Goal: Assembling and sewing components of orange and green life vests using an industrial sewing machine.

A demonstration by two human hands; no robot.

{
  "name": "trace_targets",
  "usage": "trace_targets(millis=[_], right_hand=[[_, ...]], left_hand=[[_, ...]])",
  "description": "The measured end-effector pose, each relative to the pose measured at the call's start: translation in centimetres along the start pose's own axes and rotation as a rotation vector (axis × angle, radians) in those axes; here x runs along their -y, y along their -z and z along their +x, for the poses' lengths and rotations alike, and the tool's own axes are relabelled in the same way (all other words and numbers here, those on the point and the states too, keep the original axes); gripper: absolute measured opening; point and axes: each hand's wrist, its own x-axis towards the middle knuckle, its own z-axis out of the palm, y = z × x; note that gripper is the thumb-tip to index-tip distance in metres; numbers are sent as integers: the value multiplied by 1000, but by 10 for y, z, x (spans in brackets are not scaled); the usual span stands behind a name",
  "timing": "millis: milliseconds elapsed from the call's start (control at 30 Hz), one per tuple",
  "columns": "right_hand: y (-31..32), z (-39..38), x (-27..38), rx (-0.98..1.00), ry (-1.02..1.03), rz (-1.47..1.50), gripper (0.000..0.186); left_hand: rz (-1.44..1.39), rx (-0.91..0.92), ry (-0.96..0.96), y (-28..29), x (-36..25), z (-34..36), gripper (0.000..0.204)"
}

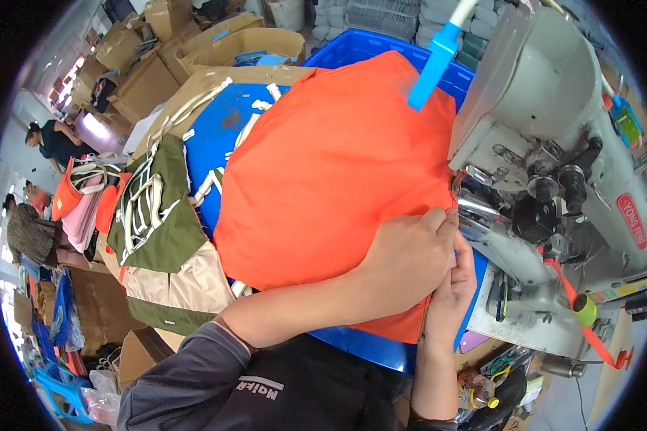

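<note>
Orange fabric, a broad sheet, lies spread over a blue worktop and fills the middle of the view, its right edge drawn up against the sewing machine. The left hand rests knuckles-up on the lower right corner of the cloth, fingers curled and pressing the edge toward the machine at about 3 o'clock. The right hand sits just under it at 5 o'clock, touching it, its fingers closed on the same edge of the fabric; how tightly it pinches is hidden by the left hand.

At 3 o'clock from the hands, just beside the fingertips, stands the machine's dark metal needle and presser area, crowding the space where the cloth edge sits. A red strap runs down from the machine at 4 o'clock, past a small green spool. At 12 o'clock a light blue tube hangs over the top of the fabric.

At 9 o'clock, well apart from the hands, a green and beige bag with white webbing lies on the edge of the worktop. Beyond it at 10 o'clock are cardboard boxes, and at the far left another person in a dark top bends over work.
</note>
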Motion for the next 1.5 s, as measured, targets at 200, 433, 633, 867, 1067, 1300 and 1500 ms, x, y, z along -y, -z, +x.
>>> trace_targets(millis=[200, 433, 633, 867, 1067, 1300, 1500], right_hand=[[8, 4, 5, 5, 5, -132, 38], [22, -38, 0, 109, -87, -263, 38], [25, -62, -3, 50, -131, -343, 34], [25, -77, 2, 83, -99, -412, 34], [22, -75, 7, 76, -112, -313, 33], [18, -74, 8, 83, -142, -259, 29], [12, -77, 10, 28, -189, -108, 23]], left_hand=[[79, -21, -22, 20, 31, -34, 61], [149, 185, 127, 24, 113, -85, 80], [75, 133, -58, 38, 95, -66, 89], [-313, 183, -262, 27, 20, -87, 78], [-341, 112, -247, 27, 6, -95, 68], [-243, -32, -131, 22, -8, -91, 52], [-18, -228, -220, 8, -9, -101, 34]])
